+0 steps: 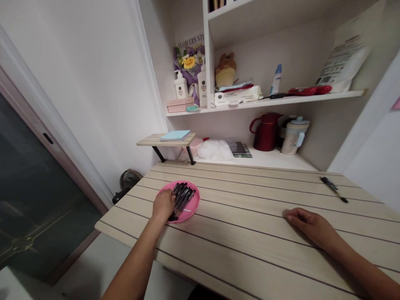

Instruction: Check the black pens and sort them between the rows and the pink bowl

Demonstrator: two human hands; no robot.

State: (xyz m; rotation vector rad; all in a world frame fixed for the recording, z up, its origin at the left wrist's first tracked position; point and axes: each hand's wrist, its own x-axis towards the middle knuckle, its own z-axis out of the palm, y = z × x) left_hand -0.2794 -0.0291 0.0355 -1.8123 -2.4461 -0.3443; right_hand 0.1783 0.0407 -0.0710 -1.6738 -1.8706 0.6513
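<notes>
A pink scallop-edged plate (194,206) stands on the left part of the wood-slat desk. Several black pens (183,200) lie in it side by side at a slant, along with a small white strip (186,210). My left hand (164,204) is over the plate's left rim, its fingers curled closed against the pens; whether one is between them is hidden. Farther right, my right hand (312,227) rests on the desk on its side. Its fingers are loosely curled in toward the thumb, and nothing shows in them. Beyond it lies a dark pen (333,189) near the right edge.
At the desk's back left stands a small riser (150,140) bearing light blue paper (175,135). Behind the desk are a white fluffy bundle (215,150), a red jug (266,131) and a lidded cup (294,135). A shelf (290,100) with bottles and packets hangs above.
</notes>
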